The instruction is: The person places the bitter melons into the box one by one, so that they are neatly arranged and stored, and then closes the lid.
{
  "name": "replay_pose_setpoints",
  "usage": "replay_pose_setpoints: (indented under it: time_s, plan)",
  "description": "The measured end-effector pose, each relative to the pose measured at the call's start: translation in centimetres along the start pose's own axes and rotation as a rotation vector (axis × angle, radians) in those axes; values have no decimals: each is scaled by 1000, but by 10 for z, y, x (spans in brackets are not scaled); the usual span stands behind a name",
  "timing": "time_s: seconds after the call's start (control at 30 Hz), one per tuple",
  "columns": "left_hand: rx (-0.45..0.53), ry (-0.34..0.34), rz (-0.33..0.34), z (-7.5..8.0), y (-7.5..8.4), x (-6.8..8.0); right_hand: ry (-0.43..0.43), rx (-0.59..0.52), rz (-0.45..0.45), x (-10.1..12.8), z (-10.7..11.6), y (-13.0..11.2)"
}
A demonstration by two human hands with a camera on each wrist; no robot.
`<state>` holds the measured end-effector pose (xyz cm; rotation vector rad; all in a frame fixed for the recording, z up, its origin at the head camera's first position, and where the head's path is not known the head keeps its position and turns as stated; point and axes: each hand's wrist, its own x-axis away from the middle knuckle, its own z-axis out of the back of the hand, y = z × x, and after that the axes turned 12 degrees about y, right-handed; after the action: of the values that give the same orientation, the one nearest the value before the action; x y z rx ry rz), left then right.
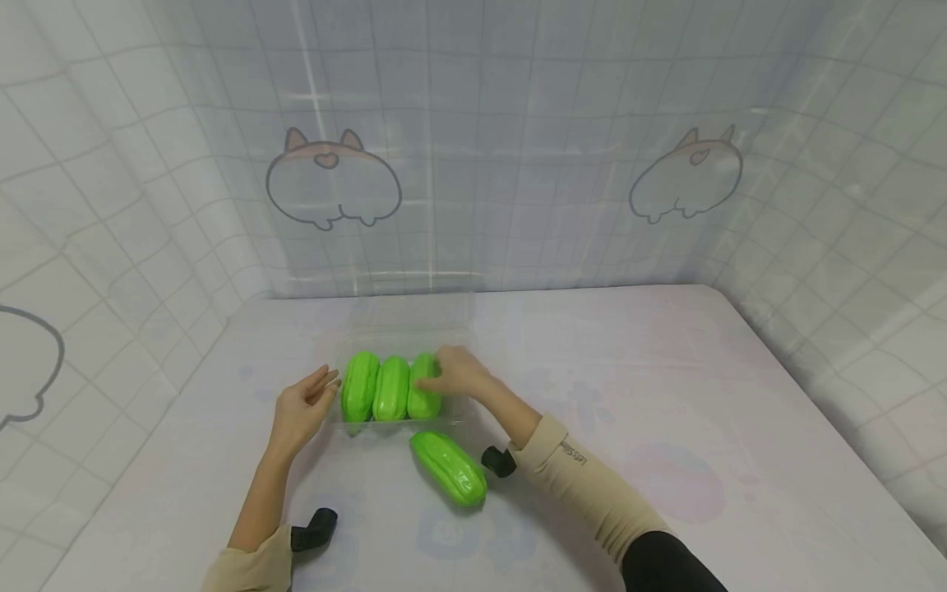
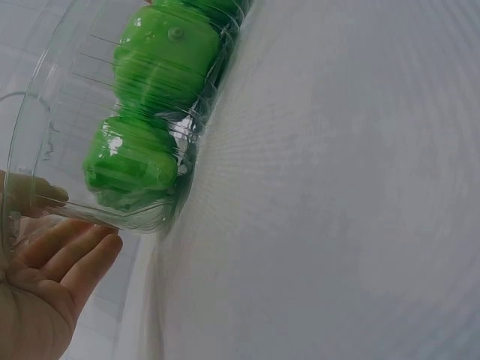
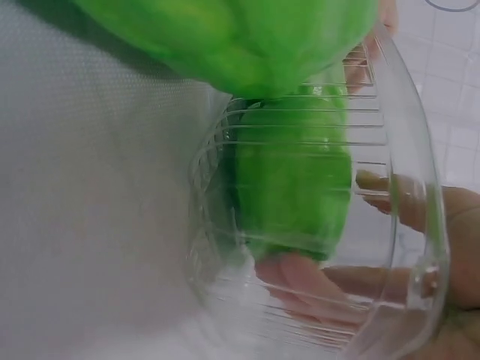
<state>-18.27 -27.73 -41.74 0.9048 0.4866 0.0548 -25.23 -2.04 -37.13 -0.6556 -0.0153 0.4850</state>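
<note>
Nearest to us, a loose green toy vegetable (image 1: 448, 468) lies on the white table (image 1: 666, 460), just in front of the clear plastic tray (image 1: 334, 415) and apart from it. Beyond it our two forearms in beige sleeves reach forward, each with a small black wrist camera mount (image 1: 314, 528) beside it.

Our left hand (image 1: 302, 404) rests against the tray's left end with relaxed, nearly straight fingers; the left wrist view shows those fingers (image 2: 71, 251) lying on the outside of the transparent wall (image 2: 52, 112), curled around nothing.

Our right hand (image 1: 456, 372) sits over the right end of the tray, fingers bent down onto the rightmost green piece (image 1: 423, 386). In the right wrist view the fingertips (image 3: 300, 274) press on that piece (image 3: 296, 187) inside the ribbed clear wall, so it is gripping the piece.

Inside the tray three green pieces stand side by side, touching: the left one (image 1: 359, 386), the middle one (image 1: 391, 388) and the one under our right hand.

Farther back, a tiled curtain with cartoon dog prints (image 1: 333, 177) closes off the table
</note>
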Motion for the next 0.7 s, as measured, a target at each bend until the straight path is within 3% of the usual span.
replay_pose_setpoints:
  time_s: [0.33,0.5,0.7]
  plan:
    - [10,1,0,0,0,1,47,41,61,12,9,5]
    - [6,7,-3,-1,-1,1,77,-34,99,22,13,10]
    - [9,13,-8,0,-1,2,173,-162,176,37,14,16]
